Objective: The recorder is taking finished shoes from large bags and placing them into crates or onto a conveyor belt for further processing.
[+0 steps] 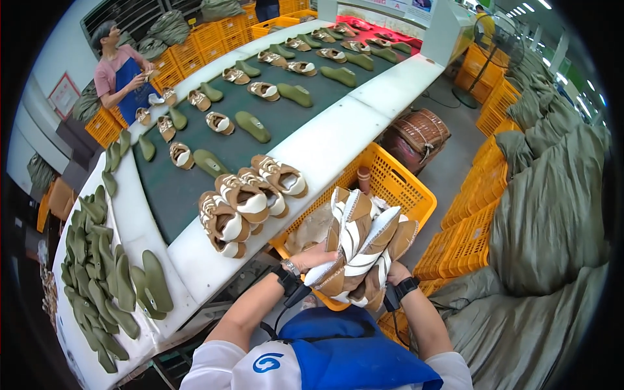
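Between my two hands is a bundle of brown-and-white shoe uppers (364, 244), pressed together above a yellow crate. My left hand (313, 257) grips the bundle's left side, thumb stretched across it. On the other side my right hand (397, 273) is closed round the lower edge, its fingers mostly hidden behind the uppers. Several more brown-and-white shoe uppers (250, 197) stand in a cluster on the white table edge, left of the bundle. The yellow crate (409, 195) holds a pale plastic bag (308, 231) and a brown rod-like piece (363, 179).
A dark green conveyor belt (188, 214) carries rows of uppers and green shoe lasts (252, 127). More green lasts (97, 273) are heaped at left. Across the belt stands a co-worker (120, 71). Yellow crates (465, 240) and grey-green cloth (552, 201) line the right side, near a wicker basket (419, 133).
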Action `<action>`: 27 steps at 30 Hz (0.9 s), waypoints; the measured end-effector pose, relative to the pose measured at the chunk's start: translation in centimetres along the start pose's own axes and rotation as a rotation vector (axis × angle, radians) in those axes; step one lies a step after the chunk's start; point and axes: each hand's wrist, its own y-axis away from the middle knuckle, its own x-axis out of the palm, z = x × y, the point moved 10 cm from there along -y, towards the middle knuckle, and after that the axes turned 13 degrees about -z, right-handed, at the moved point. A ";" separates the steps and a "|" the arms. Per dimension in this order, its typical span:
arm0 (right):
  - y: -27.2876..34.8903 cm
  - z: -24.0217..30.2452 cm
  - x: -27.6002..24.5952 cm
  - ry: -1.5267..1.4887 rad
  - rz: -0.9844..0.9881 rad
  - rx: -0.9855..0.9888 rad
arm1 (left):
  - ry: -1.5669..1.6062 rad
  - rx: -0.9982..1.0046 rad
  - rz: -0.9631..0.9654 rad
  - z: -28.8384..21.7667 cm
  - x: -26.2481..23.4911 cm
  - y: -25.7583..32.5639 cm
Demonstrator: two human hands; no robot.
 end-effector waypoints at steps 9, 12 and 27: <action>-10.5 -9.8 -5.1 0.648 -0.198 0.030 | -0.933 -0.358 -0.439 17.3 -12.4 2.1; -14.4 -12.3 -14.3 0.935 -0.381 -0.401 | 0.014 -0.667 -0.713 15.6 -7.7 1.1; -4.2 2.6 9.1 0.282 0.020 -0.032 | -1.192 0.531 -0.433 -12.0 -3.6 15.1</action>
